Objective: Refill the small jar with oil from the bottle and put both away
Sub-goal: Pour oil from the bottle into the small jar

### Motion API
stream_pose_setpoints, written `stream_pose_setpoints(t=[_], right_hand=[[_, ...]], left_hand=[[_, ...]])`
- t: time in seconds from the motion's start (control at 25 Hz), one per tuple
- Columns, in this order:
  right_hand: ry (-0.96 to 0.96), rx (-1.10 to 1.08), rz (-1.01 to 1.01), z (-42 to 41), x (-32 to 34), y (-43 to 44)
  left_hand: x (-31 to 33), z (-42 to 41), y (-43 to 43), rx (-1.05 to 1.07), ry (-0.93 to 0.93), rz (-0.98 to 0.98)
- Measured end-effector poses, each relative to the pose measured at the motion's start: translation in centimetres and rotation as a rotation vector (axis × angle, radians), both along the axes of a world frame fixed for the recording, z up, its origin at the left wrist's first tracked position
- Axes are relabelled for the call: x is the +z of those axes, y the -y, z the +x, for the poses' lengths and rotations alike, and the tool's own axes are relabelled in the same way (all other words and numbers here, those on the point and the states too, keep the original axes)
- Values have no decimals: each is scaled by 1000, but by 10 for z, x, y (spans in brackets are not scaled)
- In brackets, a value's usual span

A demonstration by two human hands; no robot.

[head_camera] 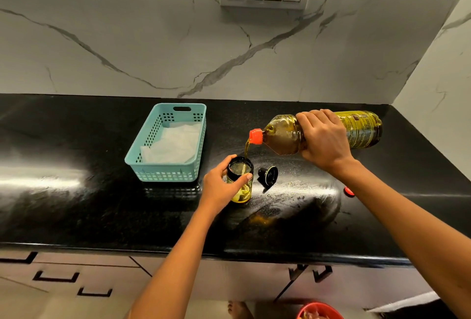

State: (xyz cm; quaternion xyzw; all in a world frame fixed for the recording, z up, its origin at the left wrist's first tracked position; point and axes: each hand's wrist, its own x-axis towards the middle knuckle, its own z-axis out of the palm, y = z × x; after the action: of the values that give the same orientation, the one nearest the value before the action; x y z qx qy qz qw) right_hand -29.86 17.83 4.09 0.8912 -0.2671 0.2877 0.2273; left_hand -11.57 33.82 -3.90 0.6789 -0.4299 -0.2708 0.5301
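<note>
A small glass jar [242,191] with a black rim stands upright on the black counter, with some yellow oil in its bottom. My left hand [221,186] is wrapped around its left side. My right hand [325,137] grips a large plastic oil bottle [283,135] around its middle and holds it tipped almost level, neck to the left. A thin stream of oil [246,149] runs from the bottle's orange neck [255,136] down into the jar's open mouth. The jar's black lid [267,174] lies on the counter just right of the jar.
A turquoise plastic basket [167,174] lined with white paper stands left of the jar. A red bottle cap [348,191] lies on the counter under my right forearm. The black counter [76,204] meets marble walls behind and at the right. Drawers sit below the front edge.
</note>
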Motion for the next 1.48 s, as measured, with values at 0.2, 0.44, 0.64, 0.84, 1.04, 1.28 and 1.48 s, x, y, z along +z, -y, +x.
stream_pose_setpoints(t=[0.2, 0.44, 0.64, 0.84, 1.04, 1.28, 1.48], right_hand=[[-1, 4, -13, 0, 1, 0], [22, 14, -15, -2, 4, -1], [22, 9, -28, -3, 5, 2], [9, 7, -29, -2, 2, 4], [3, 13, -23, 0, 0, 2], [11, 18, -20, 1, 0, 1], [18, 18, -23, 0, -1, -2]], left_hand=[[4, -2, -2, 12, 12, 6], [4, -2, -2, 20, 6, 20], [3, -2, -1, 22, 4, 27], [2, 1, 0, 4, 2, 53], [-3, 8, 2, -30, 18, 97], [2, 16, 0, -71, 26, 115], [4, 19, -1, -95, 75, 143]])
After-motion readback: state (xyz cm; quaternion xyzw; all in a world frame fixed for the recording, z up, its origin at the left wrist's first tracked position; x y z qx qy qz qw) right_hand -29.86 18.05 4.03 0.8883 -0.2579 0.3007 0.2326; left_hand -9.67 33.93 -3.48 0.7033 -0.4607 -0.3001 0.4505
